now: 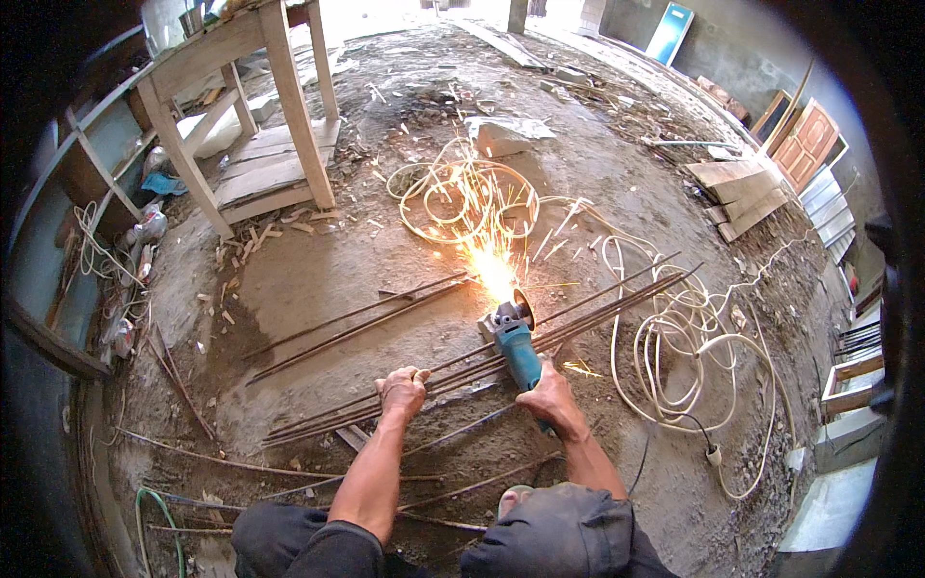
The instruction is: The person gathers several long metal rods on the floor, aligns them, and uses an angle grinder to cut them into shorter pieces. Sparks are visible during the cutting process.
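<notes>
My grinder (pixel 521 358) is teal with a grey head, and its sparks (pixel 493 272) glow orange around a yellow-white core. I see rust-brown rods (pixel 597 318), cream cable (pixel 732 338), my charcoal trousers (pixel 568 535), a reddish-brown door (pixel 806 146) and a bright blue panel (pixel 670 35).

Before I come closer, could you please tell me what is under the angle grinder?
Thin metal rods run under the angle grinder, showing on both sides of it. Its body and the right hand hide whatever is directly beneath.
</notes>
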Demonstrator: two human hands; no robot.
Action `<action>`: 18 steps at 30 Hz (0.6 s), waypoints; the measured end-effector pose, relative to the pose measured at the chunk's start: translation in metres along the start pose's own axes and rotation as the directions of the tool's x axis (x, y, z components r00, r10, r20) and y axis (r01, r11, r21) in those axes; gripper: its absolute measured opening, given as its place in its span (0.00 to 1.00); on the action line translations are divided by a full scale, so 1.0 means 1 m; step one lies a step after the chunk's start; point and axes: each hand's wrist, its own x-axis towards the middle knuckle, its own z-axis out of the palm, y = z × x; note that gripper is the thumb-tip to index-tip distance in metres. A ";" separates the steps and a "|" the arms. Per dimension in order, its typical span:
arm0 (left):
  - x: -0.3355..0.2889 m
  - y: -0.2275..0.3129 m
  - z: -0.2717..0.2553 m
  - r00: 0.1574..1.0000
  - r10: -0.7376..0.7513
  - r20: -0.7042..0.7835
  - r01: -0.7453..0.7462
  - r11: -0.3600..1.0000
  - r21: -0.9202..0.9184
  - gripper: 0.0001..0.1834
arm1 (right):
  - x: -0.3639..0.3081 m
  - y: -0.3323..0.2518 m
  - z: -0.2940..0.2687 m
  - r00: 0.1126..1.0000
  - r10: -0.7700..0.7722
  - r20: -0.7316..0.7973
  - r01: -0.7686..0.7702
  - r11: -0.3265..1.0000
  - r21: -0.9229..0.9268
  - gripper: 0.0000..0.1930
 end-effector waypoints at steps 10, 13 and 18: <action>0.004 -0.005 0.004 0.999 -0.015 0.031 0.014 1.000 0.027 0.17 | 0.001 -0.003 -0.005 1.000 -0.006 0.023 0.006 1.000 0.024 0.38; 0.004 -0.007 0.006 1.000 -0.011 0.027 0.010 1.000 0.029 0.17 | 0.001 -0.004 -0.004 1.000 -0.006 0.015 0.005 1.000 0.020 0.37; 0.005 -0.006 0.005 1.000 -0.007 0.027 0.006 1.000 0.030 0.17 | -0.005 -0.002 -0.006 1.000 -0.009 0.014 0.009 1.000 0.018 0.37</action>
